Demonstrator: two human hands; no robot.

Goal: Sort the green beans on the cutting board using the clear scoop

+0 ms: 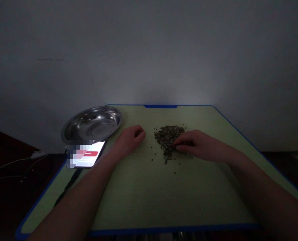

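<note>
A pile of small dark, seed-like bits (167,135) lies on the pale green table, with paler flecks among them and strays around its edge. My right hand (193,144) reaches into the pile's right side, thumb and fingers drawn together. What sits between those fingertips is too small and dark to make out. Left of the pile, my left hand (131,139) rests on the table with its fingers curled in. Whether anything is inside that closed hand is hidden.
A shallow steel basin (101,129) stands at the table's far left, overhanging the edge. In front of it lies a phone with a lit screen (88,155), near my left forearm. Blue trim borders the table (144,201). A grey wall (149,50) rises behind; cables (25,160) hang at left.
</note>
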